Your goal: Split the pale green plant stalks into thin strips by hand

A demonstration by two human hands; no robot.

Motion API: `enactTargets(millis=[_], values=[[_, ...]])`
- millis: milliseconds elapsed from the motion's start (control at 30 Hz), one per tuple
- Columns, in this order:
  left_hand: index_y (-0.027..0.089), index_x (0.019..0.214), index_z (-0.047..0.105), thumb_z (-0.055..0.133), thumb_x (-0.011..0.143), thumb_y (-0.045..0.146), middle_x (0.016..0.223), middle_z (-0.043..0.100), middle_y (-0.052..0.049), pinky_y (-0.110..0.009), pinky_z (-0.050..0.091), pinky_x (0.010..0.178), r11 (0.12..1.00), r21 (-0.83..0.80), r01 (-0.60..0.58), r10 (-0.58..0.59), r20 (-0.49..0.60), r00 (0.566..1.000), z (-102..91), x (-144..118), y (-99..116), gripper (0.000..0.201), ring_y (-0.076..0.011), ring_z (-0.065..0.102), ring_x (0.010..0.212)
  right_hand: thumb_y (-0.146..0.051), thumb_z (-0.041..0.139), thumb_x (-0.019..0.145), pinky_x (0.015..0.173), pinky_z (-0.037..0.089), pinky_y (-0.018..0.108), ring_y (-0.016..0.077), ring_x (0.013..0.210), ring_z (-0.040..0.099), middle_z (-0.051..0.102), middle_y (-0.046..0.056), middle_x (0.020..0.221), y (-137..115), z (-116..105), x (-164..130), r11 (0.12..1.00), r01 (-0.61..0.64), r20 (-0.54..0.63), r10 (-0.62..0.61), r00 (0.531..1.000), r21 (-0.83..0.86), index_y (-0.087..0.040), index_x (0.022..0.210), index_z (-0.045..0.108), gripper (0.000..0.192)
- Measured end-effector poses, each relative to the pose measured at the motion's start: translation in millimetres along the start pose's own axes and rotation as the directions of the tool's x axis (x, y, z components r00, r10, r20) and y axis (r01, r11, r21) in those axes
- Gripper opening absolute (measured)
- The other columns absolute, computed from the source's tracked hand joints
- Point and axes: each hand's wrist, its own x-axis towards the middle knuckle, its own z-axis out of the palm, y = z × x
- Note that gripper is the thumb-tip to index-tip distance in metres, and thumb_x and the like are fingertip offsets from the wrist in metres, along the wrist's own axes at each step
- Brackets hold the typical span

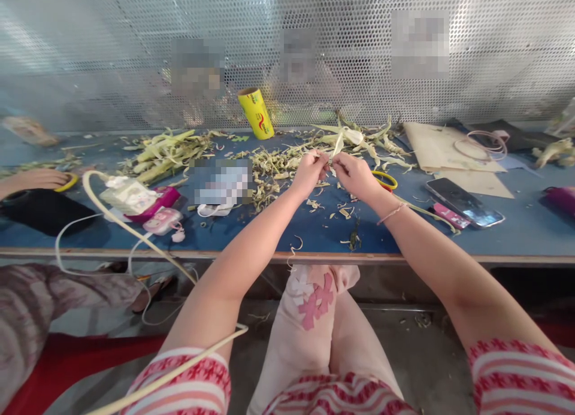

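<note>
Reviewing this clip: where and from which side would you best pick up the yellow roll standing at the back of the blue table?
Grip the yellow roll around its cylindrical middle, coming from the front, since the perforated screen stands close behind it. It leans, top tilted left, so angle the hand to match. Both the left hand and right hand are pinching a pale leaf strip.

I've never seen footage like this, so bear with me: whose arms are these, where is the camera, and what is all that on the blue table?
There is no machine here. The single picture comes from a camera worn on a person's head, looking down at their own bare arms. Their left hand and right hand meet over the blue table, pinching a pale dried leaf strip between the fingertips. Around them lie dried leaf scraps, a greener leaf pile, a yellow roll, yellow-handled scissors and a black smartphone. At far left, another person's hand rests on the table.
</note>
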Motion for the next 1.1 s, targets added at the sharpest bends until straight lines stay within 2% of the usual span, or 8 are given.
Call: enactTargets(millis=[267, 467, 667, 900, 1100], values=[[0.022, 0.077, 0.038, 0.055, 0.085, 0.049, 0.060, 0.046, 0.004, -0.025, 0.027, 0.043, 0.999, -0.038, 0.002, -0.002, -0.001, 1.000, 3.2, -2.4, 3.5, 0.033, -0.0050, 0.032, 0.043, -0.021, 0.043, 0.083, 0.062, 0.032, 0.027, 0.0122, 0.058, 0.038, 0.045, -0.001, 0.062, 0.0, -2.7, 1.5, 0.998, -0.045, -0.006, 0.045, 0.999, 0.041, -0.019, 0.078, 0.051, 0.010], [0.022, 0.078, 0.037, 0.053, 0.086, 0.048, 0.059, 0.046, 0.004, -0.025, 0.026, 0.043, 0.997, -0.076, 0.000, -0.002, -0.022, 1.000, 5.7, -3.4, 5.4, 0.031, -0.0050, 0.032, 0.043, -0.021, 0.044, 0.084, 0.061, 0.031, 0.027, 0.0112, 0.057, 0.035, 0.043, -0.002, 0.061, -2.7, -4.2, 2.6, 0.994, -0.078, -0.007, 0.079, 0.997, 0.077, -0.019, 0.079, 0.051, 0.009], [0.022, 0.080, 0.039, 0.050, 0.086, 0.054, 0.058, 0.043, 0.005, -0.025, 0.025, 0.044, 0.998, -0.016, -0.057, 0.057, -0.003, 0.998, 4.8, -2.2, 1.2, 0.034, -0.0052, 0.031, 0.043, -0.019, 0.045, 0.083, 0.062, 0.031, 0.027, 0.0115, 0.058, 0.036, 0.042, -0.003, 0.061, -2.1, -4.0, 1.6, 0.992, -0.085, -0.015, 0.087, 0.996, 0.090, -0.020, 0.079, 0.050, 0.007], [0.022, 0.079, 0.036, 0.050, 0.087, 0.051, 0.061, 0.044, 0.004, -0.026, 0.026, 0.046, 0.997, -0.077, -0.022, 0.020, -0.027, 0.999, 6.8, -0.9, -1.1, 0.033, -0.0058, 0.029, 0.044, -0.020, 0.045, 0.085, 0.061, 0.031, 0.027, 0.0108, 0.057, 0.035, 0.040, -0.004, 0.060, -2.0, -1.8, 1.5, 0.989, -0.109, -0.016, 0.111, 0.994, 0.100, -0.020, 0.079, 0.048, 0.006], [0.022, 0.084, 0.040, 0.047, 0.085, 0.059, 0.061, 0.045, 0.004, -0.026, 0.027, 0.045, 0.996, -0.069, -0.063, 0.062, -0.028, 0.998, 7.4, -0.2, -2.3, 0.038, -0.0057, 0.029, 0.044, -0.021, 0.044, 0.086, 0.060, 0.031, 0.027, 0.0105, 0.057, 0.033, 0.039, -0.004, 0.061, -3.0, -1.1, 3.0, 0.979, -0.114, -0.027, 0.120, 0.992, 0.169, -0.021, 0.079, 0.046, 0.007]])
